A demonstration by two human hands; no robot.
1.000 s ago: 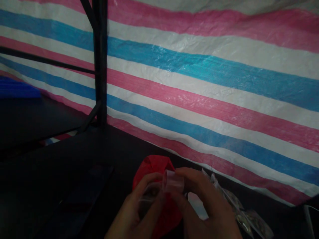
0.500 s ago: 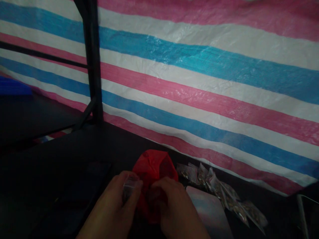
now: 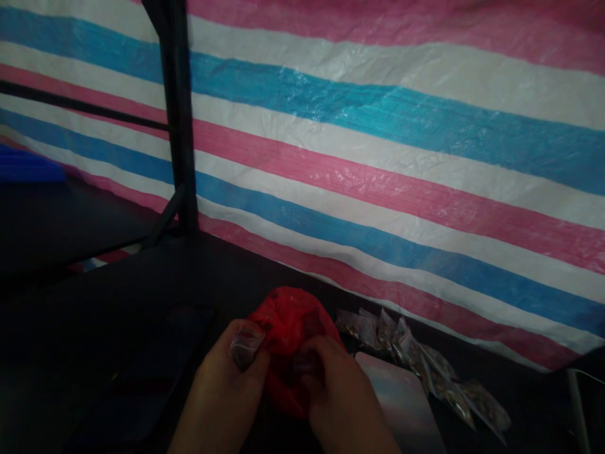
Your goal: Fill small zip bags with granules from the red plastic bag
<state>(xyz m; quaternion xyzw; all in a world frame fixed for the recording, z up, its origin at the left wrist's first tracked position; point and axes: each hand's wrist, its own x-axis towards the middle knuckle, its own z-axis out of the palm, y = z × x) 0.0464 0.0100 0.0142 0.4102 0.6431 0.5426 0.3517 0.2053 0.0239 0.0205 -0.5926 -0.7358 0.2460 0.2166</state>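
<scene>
Red plastic bag [image 3: 288, 321], no writing legible, is gripped by left hand [image 3: 227, 391] and right hand [image 3: 340, 397].

Both hands are working at a red bag [image 3: 288, 328] on a dark table [image 3: 118, 353]. The left hand [image 3: 227, 397] is pinching a small clear packet [image 3: 246, 343] against the bag; the right hand [image 3: 340, 403] is gripping the bag's near side. Filled packets [image 3: 425, 366] are lying to the right, before a striped tarp [image 3: 378, 157].
</scene>
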